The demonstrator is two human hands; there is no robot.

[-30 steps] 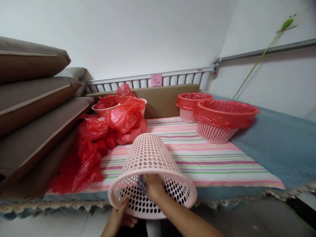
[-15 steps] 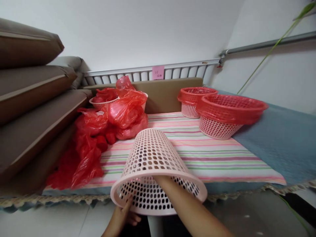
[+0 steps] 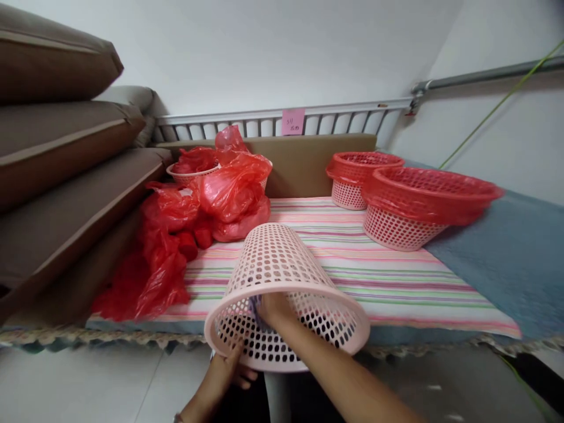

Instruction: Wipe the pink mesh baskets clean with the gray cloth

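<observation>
A pale pink perforated plastic basket (image 3: 286, 252) lies on its side at the front edge of the striped cloth, its mouth facing me. My left hand (image 3: 231, 367) grips the lower left of its rim, thumb inside and fingers underneath. Through the mouth reaches my right arm, so that my right hand (image 3: 273, 310) is inside the basket near its left wall. A purplish-grey cloth (image 3: 255, 308) is bunched in that hand, and its fingers are partly hidden by the basket.
Crumpled red plastic bags (image 3: 233, 194) lie at the left, with another basket (image 3: 194, 175) behind them. Two pink baskets lined with red bags, the nearer one (image 3: 400, 229) larger in view, stand at the right. Stacked brown cushions (image 3: 66, 135) rise at far left. A pink note (image 3: 293, 121) hangs behind.
My right hand has drawn back toward the basket's mouth and left wall, bringing the purplish cloth into sight. My left hand keeps its hold on the rim. The view has shifted slightly.
</observation>
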